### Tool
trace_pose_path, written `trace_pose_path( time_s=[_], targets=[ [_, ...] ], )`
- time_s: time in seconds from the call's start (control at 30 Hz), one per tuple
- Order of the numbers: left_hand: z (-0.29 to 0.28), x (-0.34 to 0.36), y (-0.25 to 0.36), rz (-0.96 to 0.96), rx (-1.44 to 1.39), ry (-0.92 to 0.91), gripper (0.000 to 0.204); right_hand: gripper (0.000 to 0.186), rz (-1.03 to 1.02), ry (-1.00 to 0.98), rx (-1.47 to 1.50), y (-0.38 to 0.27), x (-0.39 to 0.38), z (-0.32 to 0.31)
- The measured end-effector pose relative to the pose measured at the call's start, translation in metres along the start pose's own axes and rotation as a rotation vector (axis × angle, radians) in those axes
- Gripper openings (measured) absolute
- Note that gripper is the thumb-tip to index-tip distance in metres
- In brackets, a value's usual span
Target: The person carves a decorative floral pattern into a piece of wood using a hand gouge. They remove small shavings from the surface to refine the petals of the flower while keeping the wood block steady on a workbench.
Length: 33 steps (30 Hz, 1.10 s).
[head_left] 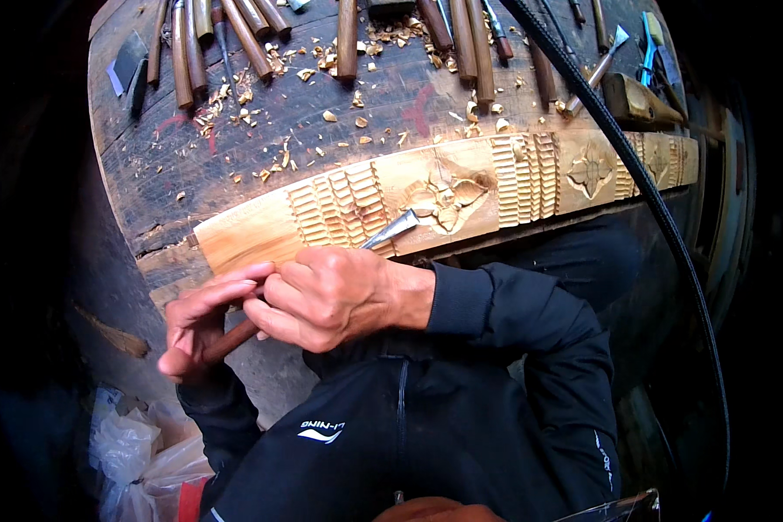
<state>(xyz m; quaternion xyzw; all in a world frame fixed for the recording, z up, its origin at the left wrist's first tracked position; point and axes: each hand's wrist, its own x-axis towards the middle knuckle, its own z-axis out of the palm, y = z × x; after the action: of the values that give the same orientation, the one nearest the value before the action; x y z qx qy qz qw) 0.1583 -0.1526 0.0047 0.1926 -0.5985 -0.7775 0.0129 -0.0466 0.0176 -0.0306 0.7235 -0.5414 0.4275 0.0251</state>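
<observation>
My right hand point(331, 296) is closed around a carving chisel point(394, 229), whose flared metal blade points up and to the right. The chisel's blade tip is at the left edge of a carved flower on a long pale wooden board point(250, 237). Rows of notched grooves flank the flower, and more carved flowers follow along the board to the right. At the other end of the chisel, my left hand point(196, 322) curls around the brown wooden handle, its fingertips near my right hand's fingers. Part of the chisel's shaft is hidden under my right hand.
Several wood-handled chisels point(346, 43) lie along the far side of the dark worktable point(148, 183), among wood shavings point(278, 161). A wooden mallet-like tool point(639, 102) lies at the far right. A black cable point(622, 143) crosses the right side. Plastic bags point(135, 452) are at lower left.
</observation>
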Motion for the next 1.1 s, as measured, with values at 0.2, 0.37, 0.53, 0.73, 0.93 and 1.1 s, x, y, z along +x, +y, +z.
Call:
trace_pose_path(
  time_s=[0.2, 0.37, 0.53, 0.73, 0.93, 1.1],
  targets=[
    [-0.007, 0.011, 0.005, 0.001, -0.064, -0.001, 0.130, 0.034, 0.009, 0.037, -0.053, 0.003, 0.001, 0.008],
    [-0.006, 0.016, 0.008, -0.020, 0.043, 0.018, 0.113, 0.032, 0.013, 0.040, -0.079, 0.004, -0.002, 0.013],
    [-0.002, 0.014, 0.008, -0.038, 0.070, 0.105, 0.095, 0.027, 0.040, 0.037, -0.070, 0.003, -0.004, 0.017],
    [-0.005, 0.010, 0.000, -0.016, 0.086, 0.149, 0.083, 0.023, 0.044, 0.007, -0.080, 0.003, -0.002, 0.014],
    [0.000, 0.008, -0.007, 0.038, 0.027, 0.189, 0.073, 0.021, 0.033, -0.008, -0.114, 0.001, -0.003, 0.016],
    [-0.001, 0.007, -0.010, 0.050, 0.065, 0.197, 0.072, 0.021, 0.053, -0.023, -0.090, 0.001, -0.004, 0.016]
  ],
)
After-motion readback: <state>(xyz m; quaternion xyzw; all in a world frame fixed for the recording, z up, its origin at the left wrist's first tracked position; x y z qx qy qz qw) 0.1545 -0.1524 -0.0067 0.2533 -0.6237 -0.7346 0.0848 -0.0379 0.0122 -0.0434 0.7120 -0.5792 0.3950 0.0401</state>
